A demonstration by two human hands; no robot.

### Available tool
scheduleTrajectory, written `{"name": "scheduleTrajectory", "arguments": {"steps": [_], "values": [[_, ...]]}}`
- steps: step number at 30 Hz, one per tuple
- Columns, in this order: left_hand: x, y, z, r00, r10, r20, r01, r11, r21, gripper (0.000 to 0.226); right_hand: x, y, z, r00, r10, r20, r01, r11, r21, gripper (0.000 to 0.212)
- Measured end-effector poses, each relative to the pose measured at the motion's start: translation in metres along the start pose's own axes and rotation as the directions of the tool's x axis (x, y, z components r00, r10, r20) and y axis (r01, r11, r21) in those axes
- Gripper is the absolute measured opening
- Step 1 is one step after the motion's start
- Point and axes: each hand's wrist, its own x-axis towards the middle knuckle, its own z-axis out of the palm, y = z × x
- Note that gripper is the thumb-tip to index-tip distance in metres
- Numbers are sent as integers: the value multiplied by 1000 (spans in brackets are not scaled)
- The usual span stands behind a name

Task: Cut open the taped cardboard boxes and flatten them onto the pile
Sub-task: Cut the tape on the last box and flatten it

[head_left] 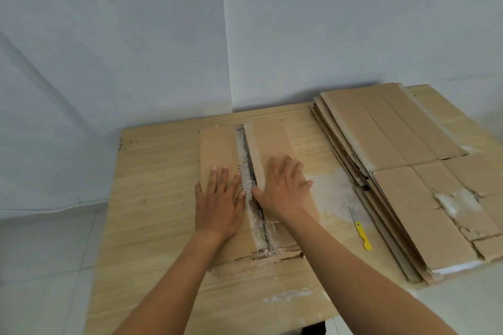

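A brown cardboard box (pixel 217 147) stands on the wooden table (pixel 152 198), its top seam slit along the clear tape so a dark gap runs down the middle. My left hand (pixel 219 201) lies flat on the left flap, fingers straight. My right hand (pixel 283 187) rests on the right flap, its thumb at the edge of the gap. A yellow-handled knife (pixel 360 230) lies on the table to the right of the box, in neither hand. A pile of flattened boxes (pixel 408 144) fills the table's right side.
White tape residue (pixel 332 190) marks the table between box and pile. A white wall (pixel 163 35) stands directly behind the table. The table's left edge and near edge drop to a pale tiled floor (pixel 40 266).
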Motion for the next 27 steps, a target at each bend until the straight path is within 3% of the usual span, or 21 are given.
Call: {"name": "scheduleTrajectory", "arguments": {"steps": [3, 6, 9, 12, 16, 17, 20, 24, 27], "values": [[0, -1, -1, 1000, 3, 6, -3, 1000, -21, 81, 1, 6, -15, 998, -57, 12, 53, 981, 186, 75], [1, 3, -7, 1000, -30, 6, 31, 997, -68, 76, -3, 22, -44, 991, -129, -22, 125, 876, 466, 61], [9, 19, -14, 987, -159, 32, 162, 981, -109, 68, -8, 42, -67, 988, -153, -14, 127, 762, 634, 53], [21, 38, -20, 962, -270, 50, 273, 956, -105, 77, -7, 54, -77, 981, -193, 10, 145, 770, 622, 53], [26, 41, -24, 957, -286, 55, 291, 936, -198, 80, 1, 68, -81, 977, -208, 46, 138, 782, 608, 72], [25, 39, -28, 958, -280, 56, 285, 926, -249, 79, 3, 70, -84, 977, -207, 42, 144, 799, 584, 66], [18, 30, -49, 967, -250, 45, 244, 866, -436, 72, 4, 76, -95, 978, -208, 20, 169, 842, 513, 22], [3, 17, -90, 983, -186, 5, 128, 660, -740, 62, 7, 85, -105, 977, -213, -9, 199, 895, 400, 36], [-7, -6, -114, 981, -193, -7, 116, 617, -779, 57, 7, 95, -115, 984, -179, 3, 170, 939, 299, 32]]}}
